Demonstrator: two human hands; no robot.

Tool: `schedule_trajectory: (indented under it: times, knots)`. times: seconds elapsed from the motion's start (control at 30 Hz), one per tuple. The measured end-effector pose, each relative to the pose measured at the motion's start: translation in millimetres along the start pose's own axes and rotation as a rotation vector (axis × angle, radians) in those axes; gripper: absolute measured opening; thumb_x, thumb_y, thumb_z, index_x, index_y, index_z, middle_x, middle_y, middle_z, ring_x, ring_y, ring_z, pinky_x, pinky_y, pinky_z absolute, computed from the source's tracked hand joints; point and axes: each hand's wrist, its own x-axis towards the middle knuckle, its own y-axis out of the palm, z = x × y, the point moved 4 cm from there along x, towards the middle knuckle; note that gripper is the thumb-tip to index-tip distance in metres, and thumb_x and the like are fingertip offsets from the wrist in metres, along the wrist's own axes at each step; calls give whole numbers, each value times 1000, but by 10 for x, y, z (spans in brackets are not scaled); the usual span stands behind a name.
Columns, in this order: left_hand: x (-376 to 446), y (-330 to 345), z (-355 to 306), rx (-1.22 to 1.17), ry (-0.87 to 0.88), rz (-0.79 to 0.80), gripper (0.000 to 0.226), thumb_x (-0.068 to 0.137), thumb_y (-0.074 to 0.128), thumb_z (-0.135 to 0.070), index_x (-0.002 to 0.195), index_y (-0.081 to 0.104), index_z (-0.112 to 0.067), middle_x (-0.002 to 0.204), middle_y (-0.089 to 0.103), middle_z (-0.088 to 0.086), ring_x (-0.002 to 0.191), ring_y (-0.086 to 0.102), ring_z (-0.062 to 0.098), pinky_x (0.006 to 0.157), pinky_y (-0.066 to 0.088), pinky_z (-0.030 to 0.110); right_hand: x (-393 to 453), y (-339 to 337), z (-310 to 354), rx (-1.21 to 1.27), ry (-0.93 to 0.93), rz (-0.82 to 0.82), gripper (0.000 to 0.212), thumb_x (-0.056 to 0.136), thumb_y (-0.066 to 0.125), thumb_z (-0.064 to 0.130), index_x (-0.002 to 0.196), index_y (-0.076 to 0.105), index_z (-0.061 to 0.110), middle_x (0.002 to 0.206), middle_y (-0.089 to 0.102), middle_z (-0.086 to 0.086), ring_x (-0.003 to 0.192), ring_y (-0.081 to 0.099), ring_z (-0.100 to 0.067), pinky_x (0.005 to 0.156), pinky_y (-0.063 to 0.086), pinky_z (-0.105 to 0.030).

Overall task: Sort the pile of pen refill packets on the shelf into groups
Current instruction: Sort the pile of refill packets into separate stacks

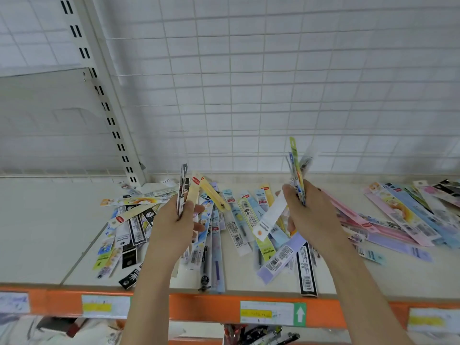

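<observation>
Both hands are up: left hand pinches a few packets, right hand grips a fan. Light, slick, probably floppy strips; hold mid-length. Pile sprawls across the shelf behind.

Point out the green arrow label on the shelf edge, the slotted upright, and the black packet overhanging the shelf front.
green arrow label [299, 314], head view: on the white arrow.
slotted upright [104, 95], head view: mid-length, beside its slots.
black packet [307, 272], head view: on its lower half, above the barcode.
</observation>
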Motion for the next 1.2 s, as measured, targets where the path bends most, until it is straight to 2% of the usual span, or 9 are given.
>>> schedule_trajectory:
  times: [0.1,0.3,0.4,0.47,0.53,0.67,0.87,1.07,1.2]
  knots:
    - [22,-9,4,-1,1,-4,20,100,36,-13,108,54,-15,90,67,-3,50,60,11,40,44,12,28,53,-25,78,-2,30,10,97,47,19,90,41,15,77,70,5,37,48,-11,42,40,-21]
    - [129,-22,71,40,13,0,23,100,36,-16,108,58,-13,97,69,0,44,60,1,50,48,19,99,154,-78,63,22,68,18,97,48,22,104,34,13,79,73,3,44,55,2,48,39,-27]
    - [180,-10,95,42,11,2,24,100,36,-16,107,59,-11,98,69,0,45,61,2,55,48,23,132,178,-37,-11,-2,107,17,98,47,26,101,39,11,80,74,6,67,65,-31,49,43,-32]
    - [207,-4,98,42,9,5,25,100,36,-16,106,59,-9,98,69,0,45,61,2,55,48,25,148,191,-23,-48,-25,130,15,98,47,27,90,43,15,72,71,16,63,59,-38,46,42,-28]
    - [237,-4,105,50,8,10,25,100,36,-17,106,59,-9,97,69,0,45,61,2,57,49,28,153,201,-7,-98,-48,131,20,97,47,28,82,46,15,52,60,26,48,47,-26,43,35,-17]
    - [294,1,116,47,-7,22,27,100,35,-17,107,59,-9,96,69,-1,46,61,3,53,44,25,227,229,-46,-169,-57,84,38,97,46,36,84,57,2,46,42,3,43,38,-12,46,30,-20]
    - [345,4,88,38,-15,11,24,100,35,-17,106,58,-15,94,69,0,44,60,0,58,45,25,288,262,-40,-118,-17,118,19,97,45,34,99,52,17,71,66,6,47,53,6,44,38,-8]
    - [369,-10,85,64,-17,9,23,100,36,-18,102,59,-15,95,69,0,54,64,11,60,46,26,326,277,-51,-100,-31,81,19,91,58,28,83,59,11,69,54,6,59,48,-10,56,38,-20]
    - [370,-41,73,72,-4,3,20,100,37,-17,100,57,-18,92,69,-1,52,62,10,58,45,26,336,260,-34,-89,-38,57,10,89,60,30,86,63,21,73,58,3,65,54,-11,56,36,-13]
